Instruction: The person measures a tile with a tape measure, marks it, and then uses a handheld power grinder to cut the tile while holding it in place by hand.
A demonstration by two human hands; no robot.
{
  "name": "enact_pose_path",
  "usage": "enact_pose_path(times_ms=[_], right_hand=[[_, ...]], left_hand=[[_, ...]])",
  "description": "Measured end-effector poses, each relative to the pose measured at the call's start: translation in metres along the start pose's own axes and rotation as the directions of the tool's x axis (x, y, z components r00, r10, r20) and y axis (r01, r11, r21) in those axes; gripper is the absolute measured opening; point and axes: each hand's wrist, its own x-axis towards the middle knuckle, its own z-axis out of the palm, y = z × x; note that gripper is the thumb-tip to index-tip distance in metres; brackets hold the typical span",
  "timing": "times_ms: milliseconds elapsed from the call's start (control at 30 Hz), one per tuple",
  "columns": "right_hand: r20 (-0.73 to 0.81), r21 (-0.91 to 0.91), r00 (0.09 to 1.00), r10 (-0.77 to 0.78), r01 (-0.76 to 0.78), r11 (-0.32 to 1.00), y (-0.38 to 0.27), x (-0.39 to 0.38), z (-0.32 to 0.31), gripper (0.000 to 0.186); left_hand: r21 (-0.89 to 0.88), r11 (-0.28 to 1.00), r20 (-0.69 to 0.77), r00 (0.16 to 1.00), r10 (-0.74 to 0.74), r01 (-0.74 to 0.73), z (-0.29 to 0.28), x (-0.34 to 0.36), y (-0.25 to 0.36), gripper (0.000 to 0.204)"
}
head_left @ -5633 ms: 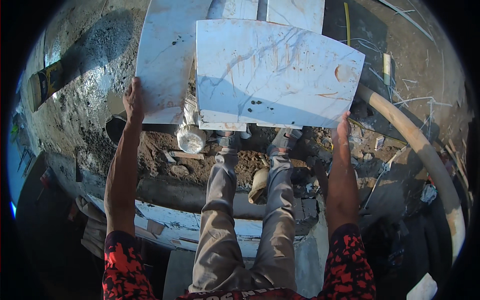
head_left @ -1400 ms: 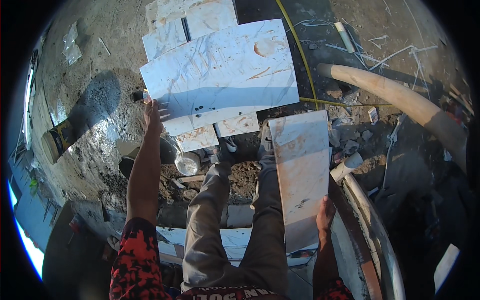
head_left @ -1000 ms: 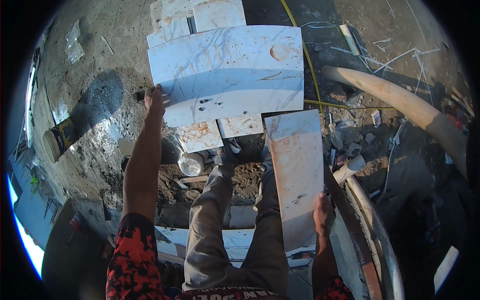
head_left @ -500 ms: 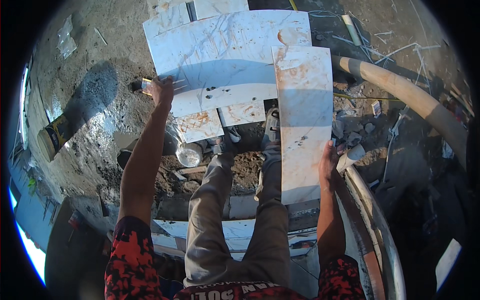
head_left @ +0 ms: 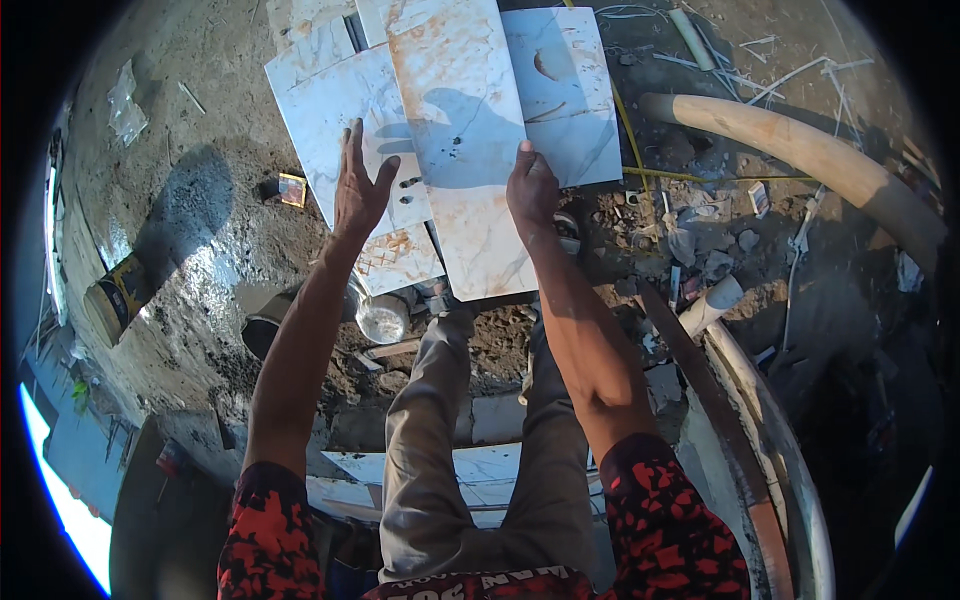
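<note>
A long, rust-stained white marble-patterned tile lies crosswise over a wider veined tile. My right hand grips the long tile's right edge, thumb on top. My left hand, fingers spread and straight, is over the left part of the wide tile, left of the long piece; whether it touches cannot be told. More tile pieces show underneath and behind. My trousered legs are below, with the feet partly hidden by the tiles.
A curved tan pipe and yellow hose lie at right, among scraps and rubble. A dark yellow-labelled can lies left, near a dark bucket. A white container sits by my feet. A curved ledge runs lower right.
The long tile has moved from beside my right leg up and leftward onto the wide tile, carried by my right hand. My left hand has left the wide tile's left edge and spread its fingers.
</note>
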Motion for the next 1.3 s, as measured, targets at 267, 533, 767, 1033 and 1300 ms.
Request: enact_pose_path(times_ms=[267, 533, 767, 1033, 1300], right_hand=[[0.094, 0.029, 0.995, 0.038, -0.041, 0.999, -0.017, -0.004, 0.004, 0.040], [-0.004, -0.087, 0.891, -0.454, 0.452, 0.888, 0.001, -0.050, -0.032, 0.031], [0.185, 0.356, 0.983, 0.016, -0.082, 0.931, 0.110, -0.073, -0.031, 0.041], [0.065, 0.323, 0.954, -0.293, 0.257, 0.911, 0.133, -0.065, 0.004, 0.037], [0.101, 0.312, 0.962, -0.254, 0.212, 0.926, 0.117, -0.060, 0.005, 0.038]], left_hand=[[0.245, 0.968, 0.253, 0.967, -0.015, -0.049, 0.021, 0.031, 0.019, 0.090], [0.338, 0.941, 0.284, 0.951, -0.122, 0.020, 0.025, 0.027, 0.024, 0.095], [0.302, 0.951, 0.303, 0.953, -0.034, -0.062, 0.037, 0.032, 0.017, 0.097], [0.227, 0.943, 0.275, 0.945, 0.178, -0.244, 0.036, 0.037, 0.002, 0.096], [0.281, 0.914, 0.290, 0.934, 0.211, -0.293, 0.036, 0.036, 0.009, 0.092]])
